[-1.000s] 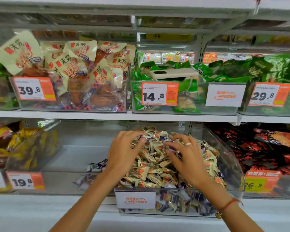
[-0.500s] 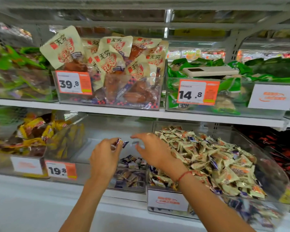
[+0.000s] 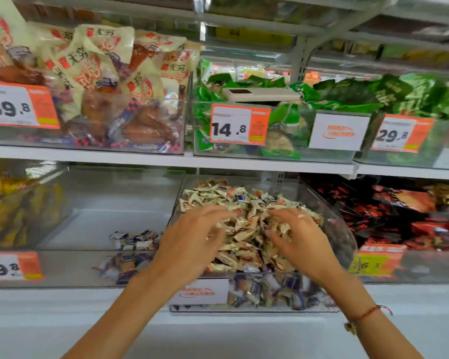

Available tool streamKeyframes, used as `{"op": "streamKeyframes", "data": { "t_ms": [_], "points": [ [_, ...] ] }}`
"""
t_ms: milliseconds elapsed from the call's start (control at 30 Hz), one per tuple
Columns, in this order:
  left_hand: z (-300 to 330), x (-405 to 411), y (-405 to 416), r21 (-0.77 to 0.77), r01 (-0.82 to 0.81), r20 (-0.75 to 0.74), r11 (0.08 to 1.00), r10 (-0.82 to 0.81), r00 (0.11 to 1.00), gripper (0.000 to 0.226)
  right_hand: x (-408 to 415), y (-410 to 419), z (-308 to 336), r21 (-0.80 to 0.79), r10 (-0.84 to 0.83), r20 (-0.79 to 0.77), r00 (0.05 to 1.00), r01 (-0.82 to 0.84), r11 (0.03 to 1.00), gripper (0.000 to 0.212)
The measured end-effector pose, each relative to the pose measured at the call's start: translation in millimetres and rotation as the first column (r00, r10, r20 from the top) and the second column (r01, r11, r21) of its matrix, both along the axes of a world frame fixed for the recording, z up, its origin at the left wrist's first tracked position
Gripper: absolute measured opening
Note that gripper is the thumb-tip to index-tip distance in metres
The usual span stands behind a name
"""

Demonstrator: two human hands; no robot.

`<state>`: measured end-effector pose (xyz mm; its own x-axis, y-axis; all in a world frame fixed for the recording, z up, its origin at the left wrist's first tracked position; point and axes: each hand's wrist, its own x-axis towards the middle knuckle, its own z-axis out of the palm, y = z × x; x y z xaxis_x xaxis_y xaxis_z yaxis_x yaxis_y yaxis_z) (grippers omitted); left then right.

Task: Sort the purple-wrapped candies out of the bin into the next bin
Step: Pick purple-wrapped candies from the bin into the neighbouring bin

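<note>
- Presently the purple-wrapped candies (image 3: 134, 239) already sorted lie in a small heap at the front right corner of the next bin (image 3: 94, 224), a clear bin on the lower shelf whose floor is otherwise mostly bare.
- More purple wrappers show in the source bin (image 3: 332, 221): one near the top of the pile (image 3: 240, 197), several pressed against the clear front wall low down.
- Source bin stands just right of the next bin, touching or nearly so; it is heaped with beige-wrapped candies (image 3: 244, 229) mixed with the purple ones.
- Left hand (image 3: 189, 242): over the left side of the pile, fingers spread and loosely curved, tips on the candies. Nothing seen held; image is motion-blurred, so a small piece under the palm cannot be excluded.
- Right hand (image 3: 300, 239): over the right side of the pile, fingers spread and bent down into the candies. A ring on one finger. No wrapper visibly pinched.
- Red string bracelet (image 3: 366, 316) on the right wrist.
- White label (image 3: 200, 291) with orange print on the source bin's front.
- Price tag 19.8 (image 3: 11, 266) on the front at far left, lower shelf; yellow packets (image 3: 8, 211) in the bin behind it.
- Right of the source bin: red and black packets (image 3: 399, 211) with a yellow-and-orange tag (image 3: 376, 260).
- Upper shelf (image 3: 140, 158): bin tagged 39.8 (image 3: 21, 106) with cream packets (image 3: 101, 60); bin tagged 14.8 (image 3: 239, 124) with green packets (image 3: 347, 94); a white flat device (image 3: 259, 94) lies on top of them; tag 29.8 (image 3: 399, 133) further right.
</note>
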<state>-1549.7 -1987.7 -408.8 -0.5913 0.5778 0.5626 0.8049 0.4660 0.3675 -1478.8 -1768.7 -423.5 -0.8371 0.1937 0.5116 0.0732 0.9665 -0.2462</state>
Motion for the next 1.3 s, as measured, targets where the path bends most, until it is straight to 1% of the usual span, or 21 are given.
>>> {"op": "streamKeyframes", "data": {
  "t_ms": [67,133,200,233,300,333,367,433,467,500,600,700,767,833,900,933,1000,1067,1133,1233,1300],
  "points": [
    [-3.7,-4.0,20.3,-0.302,0.120,0.042,0.946,-0.113,0.993,0.044,0.0,11.4,-7.9,0.010,0.007,0.092,0.996,-0.008,1.000,0.036],
    [-6.5,-15.2,38.8,-0.520,0.096,-0.003,0.849,-0.114,0.993,0.048,-0.1,17.8,-11.9,-0.036,0.054,0.064,0.996,-0.052,0.998,0.028],
    [-6.3,-27.5,54.6,-0.566,0.047,-0.055,0.823,-0.095,0.994,0.050,-1.5,21.2,-9.8,-0.057,0.042,-0.013,0.999,-0.043,0.997,0.024],
    [-5.3,-33.1,60.4,-0.559,0.035,-0.067,0.829,-0.087,0.994,0.050,-3.3,20.8,-8.0,-0.052,0.032,-0.022,0.999,-0.033,0.998,0.032],
    [-4.8,-42.8,67.8,-0.546,0.027,-0.069,0.837,-0.077,0.995,0.052,-9.1,13.9,-8.7,-0.004,0.035,0.088,0.996,-0.035,0.999,0.060],
    [-5.7,-46.8,68.8,-0.543,0.021,-0.063,0.840,-0.066,0.996,0.053,-12.8,7.5,-9.8,0.042,0.032,0.153,0.988,-0.039,0.998,0.067],
    [-6.5,-50.2,68.3,-0.538,0.007,-0.061,0.843,-0.047,0.997,0.052,-16.7,1.9,-11.1,0.075,0.032,0.176,0.984,-0.046,0.996,0.062],
    [-7.3,-56.1,67.7,-0.507,-0.036,-0.053,0.861,0.010,0.999,0.046,-21.2,0.7,-9.5,0.062,0.032,0.073,0.997,-0.037,0.997,0.035],
    [-7.5,-58.5,67.3,-0.480,-0.067,-0.046,0.875,0.051,0.998,0.045,-20.9,2.8,-7.4,0.005,0.020,0.012,1.000,-0.020,1.000,0.024],
    [-7.8,-60.7,67.2,-0.456,-0.110,-0.046,0.883,0.100,0.994,0.046,-19.6,6.2,-5.1,-0.073,-0.001,-0.031,1.000,-0.002,0.997,0.021],
    [-7.1,-59.9,72.8,-0.423,-0.253,-0.103,0.870,0.232,0.967,0.054,-9.3,17.9,1.9,-0.280,-0.062,-0.073,0.995,0.039,0.959,0.024],
    [-10.9,-48.2,79.4,-0.371,-0.301,-0.163,0.878,0.258,0.952,0.045,3.7,27.8,6.6,-0.400,-0.122,-0.107,0.987,0.070,0.914,0.025],
    [-15.0,-39.2,75.0,-0.264,-0.286,-0.163,0.921,0.250,0.954,0.040,13.6,34.3,9.4,-0.491,-0.108,-0.109,0.988,0.040,0.870,0.021],
    [-15.2,-29.9,64.6,-0.114,-0.257,-0.166,0.960,0.237,0.957,0.038,23.0,38.6,13.5,-0.521,-0.062,-0.131,0.989,-0.016,0.854,0.016],
    [-8.8,-16.0,55.9,-0.003,-0.169,-0.102,0.986,0.168,0.981,0.037,30.0,37.9,19.0,-0.534,-0.001,-0.155,0.988,-0.083,0.841,0.010],
    [-4.3,-6.6,53.5,0.024,-0.096,-0.048,0.995,0.097,0.994,0.037,32.2,34.0,21.6,-0.566,0.046,-0.168,0.985,-0.135,0.813,0.010],
    [2.2,13.1,51.8,0.046,0.039,0.068,0.998,-0.042,0.997,0.039,33.0,19.7,26.1,-0.669,0.161,-0.184,0.970,-0.244,0.702,0.015],
    [3.7,24.3,50.0,0.106,0.086,0.133,0.991,-0.100,0.986,0.039,29.3,2.1,28.1,-0.730,0.241,-0.213,0.947,-0.318,0.605,0.016],
    [2.5,25.5,43.7,0.231,0.079,0.162,0.970,-0.118,0.980,0.031,23.2,-14.2,27.5,-0.747,0.253,-0.271,0.929,-0.368,0.553,0.018],
    [-1.6,20.6,27.4,0.360,0.057,0.214,0.931,-0.141,0.967,0.018,14.6,-30.9,25.9,-0.734,0.270,-0.318,0.909,-0.416,0.537,0.014],
    [-6.3,17.7,12.6,0.359,0.011,0.237,0.933,-0.103,0.966,0.019,10.9,-37.1,25.0,-0.686,0.352,-0.251,0.902,-0.422,0.593,0.015]
  ]
}}
